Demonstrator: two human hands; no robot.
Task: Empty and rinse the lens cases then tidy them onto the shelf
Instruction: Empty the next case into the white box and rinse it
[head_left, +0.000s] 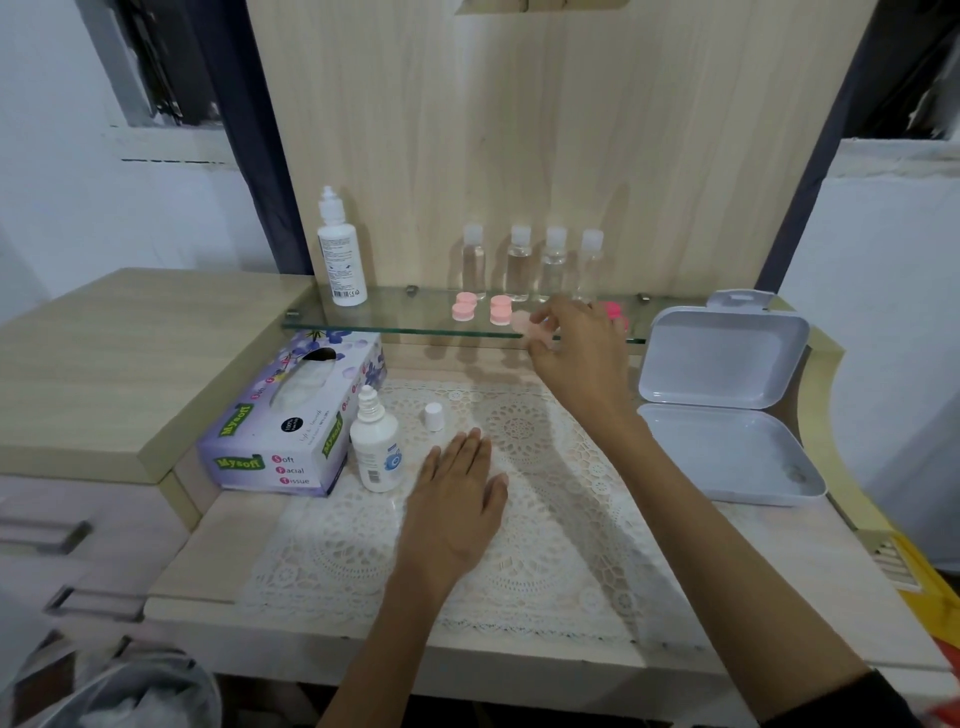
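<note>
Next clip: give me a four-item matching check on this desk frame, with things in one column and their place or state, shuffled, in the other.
Things:
1. tall white bottle
2. loose white cap
3. white hinged box
4. left hand

Place or state:
A. open, lid up, right of the lace mat
B. palm down, flat on the mat
C. upright at the left end of the glass shelf
D. on the mat, near the small bottle

Pairs: 1-C, 2-D, 3-A, 4-B
</note>
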